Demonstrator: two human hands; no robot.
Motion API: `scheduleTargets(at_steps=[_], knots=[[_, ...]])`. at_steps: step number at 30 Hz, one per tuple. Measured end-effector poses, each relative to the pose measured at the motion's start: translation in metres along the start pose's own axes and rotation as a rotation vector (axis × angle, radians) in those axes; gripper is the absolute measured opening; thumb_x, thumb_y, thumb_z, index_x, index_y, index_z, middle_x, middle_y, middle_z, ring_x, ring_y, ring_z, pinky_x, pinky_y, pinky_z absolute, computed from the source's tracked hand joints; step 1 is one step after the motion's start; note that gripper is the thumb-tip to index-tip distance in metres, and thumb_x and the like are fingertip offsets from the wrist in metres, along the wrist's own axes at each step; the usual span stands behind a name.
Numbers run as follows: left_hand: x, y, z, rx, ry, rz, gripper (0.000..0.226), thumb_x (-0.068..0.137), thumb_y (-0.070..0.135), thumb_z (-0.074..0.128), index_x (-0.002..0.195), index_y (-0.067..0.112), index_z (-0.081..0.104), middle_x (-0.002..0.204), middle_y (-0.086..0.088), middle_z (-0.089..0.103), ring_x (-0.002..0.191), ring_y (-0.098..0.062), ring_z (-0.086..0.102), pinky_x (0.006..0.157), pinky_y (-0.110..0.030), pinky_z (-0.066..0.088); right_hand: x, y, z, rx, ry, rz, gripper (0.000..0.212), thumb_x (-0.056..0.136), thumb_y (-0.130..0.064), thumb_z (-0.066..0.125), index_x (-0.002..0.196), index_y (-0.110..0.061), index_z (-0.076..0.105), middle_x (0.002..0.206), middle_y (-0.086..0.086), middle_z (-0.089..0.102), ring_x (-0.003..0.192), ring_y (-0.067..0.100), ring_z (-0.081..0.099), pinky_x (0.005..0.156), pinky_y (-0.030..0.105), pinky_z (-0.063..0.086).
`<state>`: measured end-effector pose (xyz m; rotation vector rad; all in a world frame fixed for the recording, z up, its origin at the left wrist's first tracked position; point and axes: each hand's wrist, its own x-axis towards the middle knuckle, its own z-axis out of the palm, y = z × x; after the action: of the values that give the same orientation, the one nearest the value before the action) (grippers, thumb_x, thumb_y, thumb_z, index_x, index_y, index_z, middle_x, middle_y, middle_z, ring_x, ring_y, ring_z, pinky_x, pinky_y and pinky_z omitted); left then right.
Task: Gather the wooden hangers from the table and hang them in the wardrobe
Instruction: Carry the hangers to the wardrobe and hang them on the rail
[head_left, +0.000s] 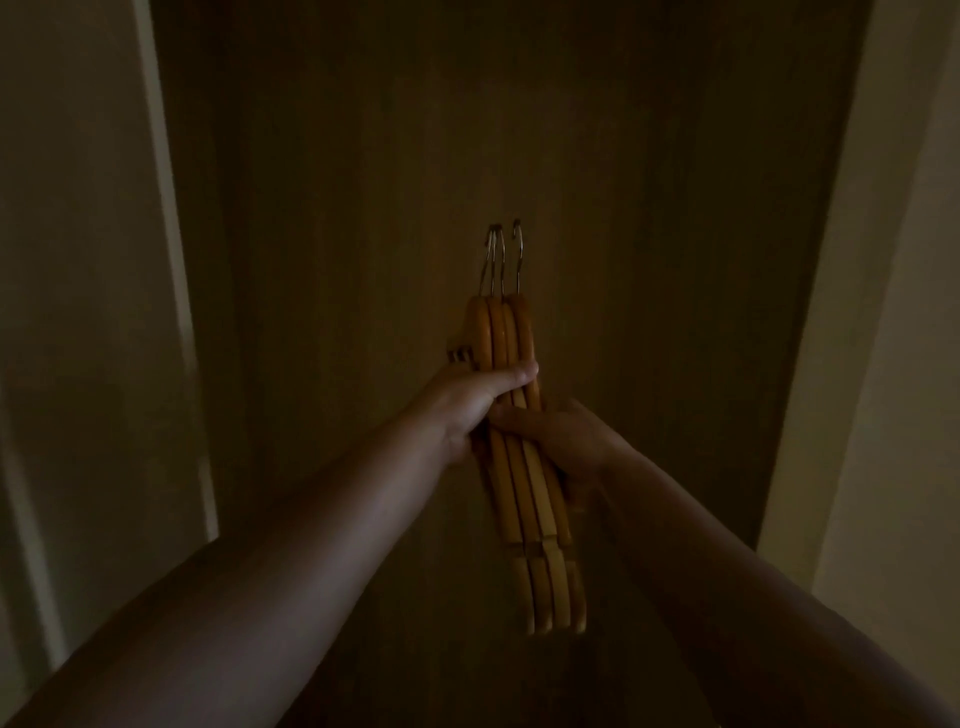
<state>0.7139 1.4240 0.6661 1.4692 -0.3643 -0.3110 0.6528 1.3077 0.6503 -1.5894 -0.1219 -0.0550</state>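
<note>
A bundle of several wooden hangers is held edge-on in front of me, metal hooks pointing up and away. My left hand wraps around the bundle near its upper part, fingers curled over the wood. From the right side, just below, my right hand grips the same bundle. Behind the hangers stands a dark brown wooden wardrobe panel; I cannot tell whether it is a shut door or the wardrobe's inner back wall. No rail is visible.
The scene is very dim. A pale wall or door frame runs down the left side and another pale wall down the right, leaving a narrow brown panel between them.
</note>
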Motion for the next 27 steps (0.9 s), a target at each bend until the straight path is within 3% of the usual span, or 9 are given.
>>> scheduleTargets(at_steps=[3, 8, 12, 15, 19, 24, 27], knots=[[0.009, 0.027, 0.006, 0.005, -0.033, 0.057, 0.048, 0.084, 0.031, 0.073, 0.126, 0.010, 0.063, 0.120, -0.012, 0.068, 0.092, -0.024, 0.066, 0.068, -0.035, 0.055, 0.005, -0.025, -0.007, 0.019, 0.007, -0.039, 0.013, 0.089, -0.019, 0.063, 0.098, -0.009, 0.065, 0.071, 0.005, 0.075, 0.059, 0.014, 0.073, 0.050, 0.026, 0.057], [0.023, 0.077, 0.020, 0.064, -0.060, 0.130, 0.060, 0.082, 0.035, 0.073, 0.135, 0.012, 0.055, 0.123, -0.012, 0.065, 0.104, -0.032, 0.065, 0.070, -0.041, 0.057, 0.016, -0.072, -0.023, -0.007, 0.006, -0.090, 0.025, 0.090, -0.020, 0.062, 0.110, -0.006, 0.063, 0.082, 0.010, 0.071, 0.060, 0.015, 0.072, 0.051, 0.026, 0.056], [0.030, 0.116, 0.033, 0.079, -0.086, 0.191, 0.052, 0.087, 0.033, 0.068, 0.132, 0.011, 0.056, 0.104, -0.008, 0.067, 0.086, -0.025, 0.066, 0.060, -0.035, 0.054, 0.024, -0.109, -0.037, -0.002, -0.012, -0.118, 0.030, 0.091, -0.021, 0.061, 0.114, -0.002, 0.062, 0.078, 0.009, 0.072, 0.059, 0.017, 0.072, 0.051, 0.027, 0.056], [0.038, 0.136, 0.043, 0.086, -0.083, 0.222, 0.051, 0.087, 0.033, 0.068, 0.132, 0.011, 0.056, 0.100, -0.008, 0.067, 0.085, -0.026, 0.066, 0.062, -0.037, 0.055, 0.032, -0.128, -0.049, 0.004, -0.050, -0.119, 0.034, 0.091, -0.021, 0.061, 0.119, -0.001, 0.059, 0.079, 0.010, 0.072, 0.060, 0.018, 0.072, 0.051, 0.028, 0.056], [0.050, 0.152, 0.052, 0.089, -0.070, 0.254, 0.054, 0.086, 0.033, 0.070, 0.134, 0.011, 0.056, 0.100, -0.008, 0.069, 0.084, -0.026, 0.067, 0.059, -0.036, 0.055, 0.039, -0.142, -0.064, -0.014, -0.102, -0.114, 0.026, 0.091, -0.022, 0.060, 0.110, -0.004, 0.061, 0.070, 0.007, 0.074, 0.059, 0.018, 0.072, 0.052, 0.028, 0.057], [0.064, 0.172, 0.059, 0.106, -0.066, 0.279, 0.054, 0.086, 0.032, 0.070, 0.133, 0.010, 0.056, 0.099, -0.009, 0.069, 0.083, -0.028, 0.067, 0.060, -0.037, 0.055, 0.052, -0.160, -0.080, -0.055, -0.123, -0.147, 0.020, 0.091, -0.024, 0.059, 0.100, -0.006, 0.064, 0.074, 0.008, 0.073, 0.063, 0.018, 0.071, 0.058, 0.030, 0.058], [0.070, 0.191, 0.061, 0.124, -0.064, 0.317, 0.054, 0.086, 0.032, 0.069, 0.134, 0.009, 0.055, 0.101, -0.011, 0.068, 0.083, -0.028, 0.066, 0.062, -0.038, 0.055, 0.057, -0.180, -0.082, -0.086, -0.136, -0.175, 0.020, 0.093, -0.024, 0.055, 0.098, -0.006, 0.063, 0.070, 0.007, 0.073, 0.059, 0.016, 0.071, 0.054, 0.027, 0.057]])
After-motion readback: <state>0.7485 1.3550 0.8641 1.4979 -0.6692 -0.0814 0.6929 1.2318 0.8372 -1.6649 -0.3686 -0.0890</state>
